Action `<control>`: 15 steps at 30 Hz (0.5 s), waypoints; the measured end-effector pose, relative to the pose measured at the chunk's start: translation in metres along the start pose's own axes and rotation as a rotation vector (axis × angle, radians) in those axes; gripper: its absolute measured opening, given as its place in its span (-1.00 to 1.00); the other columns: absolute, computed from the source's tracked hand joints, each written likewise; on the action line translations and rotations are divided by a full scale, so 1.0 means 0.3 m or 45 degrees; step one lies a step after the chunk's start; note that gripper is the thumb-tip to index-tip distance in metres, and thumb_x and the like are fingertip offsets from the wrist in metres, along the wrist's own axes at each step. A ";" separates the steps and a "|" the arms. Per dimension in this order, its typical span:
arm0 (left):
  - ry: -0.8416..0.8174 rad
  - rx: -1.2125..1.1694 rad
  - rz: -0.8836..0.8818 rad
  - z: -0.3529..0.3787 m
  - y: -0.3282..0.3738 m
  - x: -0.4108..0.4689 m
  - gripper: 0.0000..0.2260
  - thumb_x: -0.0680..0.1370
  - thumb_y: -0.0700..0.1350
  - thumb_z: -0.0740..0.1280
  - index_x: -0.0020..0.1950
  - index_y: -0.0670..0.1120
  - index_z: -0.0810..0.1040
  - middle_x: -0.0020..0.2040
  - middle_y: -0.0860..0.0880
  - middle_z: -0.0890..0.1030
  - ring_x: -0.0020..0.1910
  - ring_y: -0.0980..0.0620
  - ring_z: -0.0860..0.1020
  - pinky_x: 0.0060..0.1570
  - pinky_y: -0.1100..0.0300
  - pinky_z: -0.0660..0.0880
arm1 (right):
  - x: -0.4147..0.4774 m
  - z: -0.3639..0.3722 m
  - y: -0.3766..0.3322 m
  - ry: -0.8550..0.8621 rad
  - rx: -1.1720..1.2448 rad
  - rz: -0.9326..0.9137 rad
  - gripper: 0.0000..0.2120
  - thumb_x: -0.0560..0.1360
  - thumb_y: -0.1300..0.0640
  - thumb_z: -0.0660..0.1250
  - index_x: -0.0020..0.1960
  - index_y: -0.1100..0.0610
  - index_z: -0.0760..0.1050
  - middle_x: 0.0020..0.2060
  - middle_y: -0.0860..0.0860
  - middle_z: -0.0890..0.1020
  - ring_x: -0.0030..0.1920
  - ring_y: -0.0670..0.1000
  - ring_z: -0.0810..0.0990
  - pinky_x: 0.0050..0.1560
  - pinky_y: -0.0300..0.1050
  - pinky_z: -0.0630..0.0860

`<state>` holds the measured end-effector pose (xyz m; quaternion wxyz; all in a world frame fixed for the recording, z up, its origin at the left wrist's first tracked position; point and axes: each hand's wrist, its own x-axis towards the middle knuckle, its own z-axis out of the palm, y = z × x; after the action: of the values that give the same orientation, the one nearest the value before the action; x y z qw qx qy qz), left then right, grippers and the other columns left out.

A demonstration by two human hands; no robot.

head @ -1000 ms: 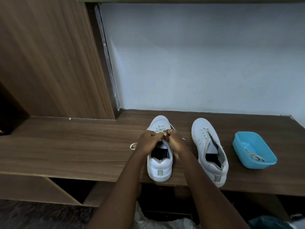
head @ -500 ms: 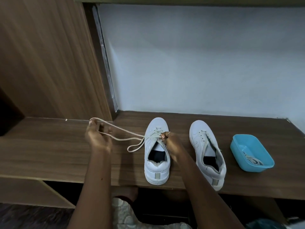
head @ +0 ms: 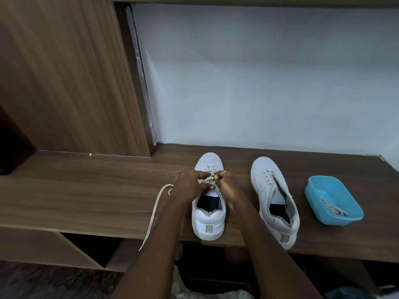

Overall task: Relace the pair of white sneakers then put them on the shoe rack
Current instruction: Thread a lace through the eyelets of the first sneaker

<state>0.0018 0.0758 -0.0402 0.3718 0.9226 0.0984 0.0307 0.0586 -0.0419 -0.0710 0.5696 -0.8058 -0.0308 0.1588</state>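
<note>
Both hands sit on the left sneaker's (head: 208,221) lacing zone, just above its tongue. Left hand (head: 190,185): fingers curled, pinching the lace (head: 154,210) at the eyelets. Right hand (head: 226,186): bunched tight beside it, thumb and fingertips pinched on the same lace. The knuckles of the two hands nearly touch. Forearms come in from the near edge, one on each side of the left sneaker's heel

Nearer than the left sneaker:
- dark open cubby (head: 90,244), below and to its left
- pale crumpled stuff (head: 216,295) between the forearms, can't tell what it is
- teal object (head: 349,293) low and to its right, can't tell either

Lace free end: comes out from under the left hand, left of the left sneaker, curves flat on the bench (head: 86,190), then trails toward the camera and hangs over the front edge

Left sneaker: upright on the bench, heel at the front edge, toe pointing away. Collar open, dark insole visible

Right sneaker (head: 265,175): just right of the left sneaker, clear gap between them. Upright, toe away, heel angled a bit outward and at the front edge. Eyelets show as open holes, tongue slack

Blue tub (head: 336,221): further right of the left sneaker, past the right sneaker, not touching it. Second lace (head: 333,210) coiled inside

Beyond the left sneaker's toe: pale wall (head: 259,83) rising from the back of the bench. Wood panel (head: 64,83) behind and to its left, standing upright
</note>
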 end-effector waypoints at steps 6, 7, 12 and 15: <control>0.218 0.120 0.056 0.021 -0.009 0.008 -0.83 0.51 -0.07 0.39 0.05 -0.06 0.68 0.00 -0.03 0.69 0.06 0.00 0.59 0.47 0.06 -0.09 | -0.032 -0.025 -0.010 0.124 -0.415 -0.359 -0.79 0.49 0.40 0.19 -0.14 0.21 0.57 -0.16 0.05 0.59 -0.12 0.00 0.53 -0.22 -0.34 0.32; 0.253 0.152 0.073 0.022 -0.008 0.007 -0.84 0.53 -0.07 0.36 0.05 -0.05 0.68 -0.01 -0.02 0.69 0.07 0.00 0.59 0.45 0.08 -0.20 | -0.031 -0.031 -0.009 0.127 -0.503 -0.438 -0.80 0.49 0.40 0.21 -0.08 0.26 0.60 -0.12 0.11 0.61 -0.08 0.05 0.55 -0.17 -0.32 0.32; 0.390 0.344 -0.001 0.006 -0.014 -0.001 -0.83 0.56 -0.17 0.27 -0.02 -0.01 0.67 -0.10 -0.04 0.68 0.05 -0.03 0.57 0.39 0.24 -0.30 | -0.044 -0.073 -0.018 0.072 -0.741 -0.579 -0.75 0.49 0.45 0.20 0.04 0.32 0.61 -0.04 0.18 0.58 -0.01 0.10 0.57 -0.12 -0.32 0.34; 0.361 0.451 0.044 0.006 -0.017 -0.002 -0.80 0.56 -0.22 0.23 -0.04 -0.03 0.64 -0.12 -0.04 0.66 -0.05 -0.01 0.58 0.40 0.17 -0.36 | -0.049 -0.085 -0.025 0.034 -0.902 -0.585 -0.74 0.43 0.48 0.18 -0.03 0.34 0.60 -0.12 0.14 0.53 -0.08 0.05 0.54 -0.19 -0.37 0.36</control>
<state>0.0006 0.0781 -0.0449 0.1860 0.9615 0.1377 0.1485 0.0532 -0.0659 -0.0532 0.2784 -0.9260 -0.2549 -0.0030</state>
